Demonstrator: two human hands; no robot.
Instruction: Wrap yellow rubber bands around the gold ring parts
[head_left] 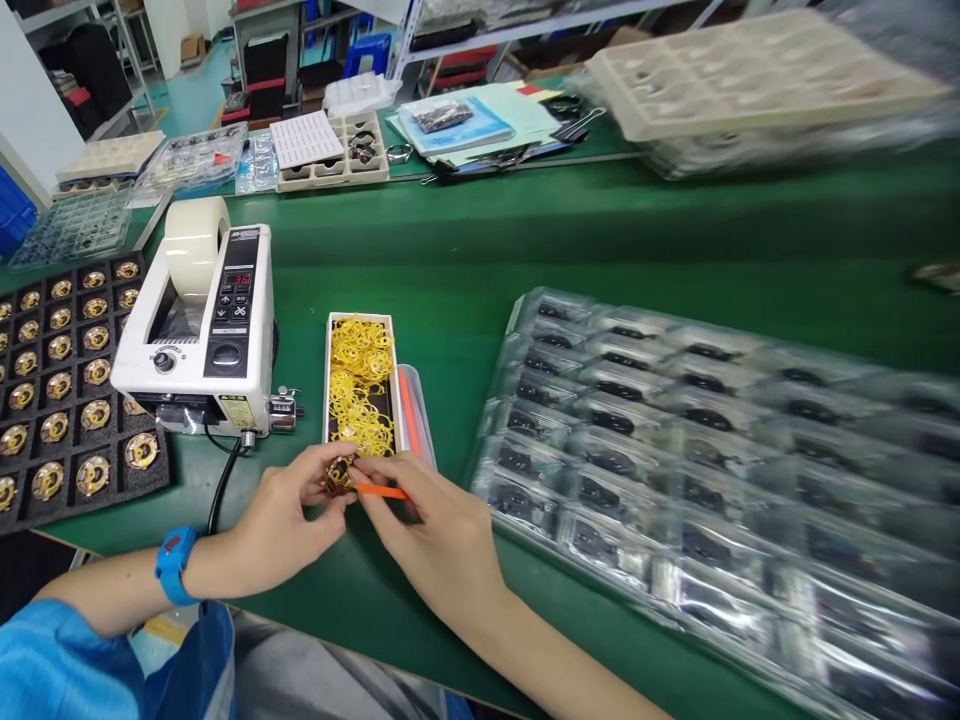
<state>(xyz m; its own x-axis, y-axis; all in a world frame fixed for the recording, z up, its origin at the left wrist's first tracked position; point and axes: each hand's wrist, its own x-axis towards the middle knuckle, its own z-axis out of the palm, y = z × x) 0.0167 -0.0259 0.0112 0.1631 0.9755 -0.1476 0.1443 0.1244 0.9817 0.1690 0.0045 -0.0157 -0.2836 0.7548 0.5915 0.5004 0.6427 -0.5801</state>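
Observation:
Between the thumb and fingers of my left hand (289,515) is a small round part with gold and dark pieces (339,474). My right hand (439,525) pinches a thin orange stick-like tool (381,491), its end at the part's right side. Fingertips of both hands meet around the part, so most of it is hidden. Just beyond them lies a white box (328,385) holding many thin yellow rings (361,365). A clear lidded case with an orange strip (412,412) sits against the box's right side.
A white tape dispenser (247,350) stands to the left, its cable trailing forward. Further left, a black foam tray (161,475) carries rows of round gold parts. Clear plastic trays (570,545) with dark parts fill the right. Papers (487,120) and beige trays (637,118) line the back.

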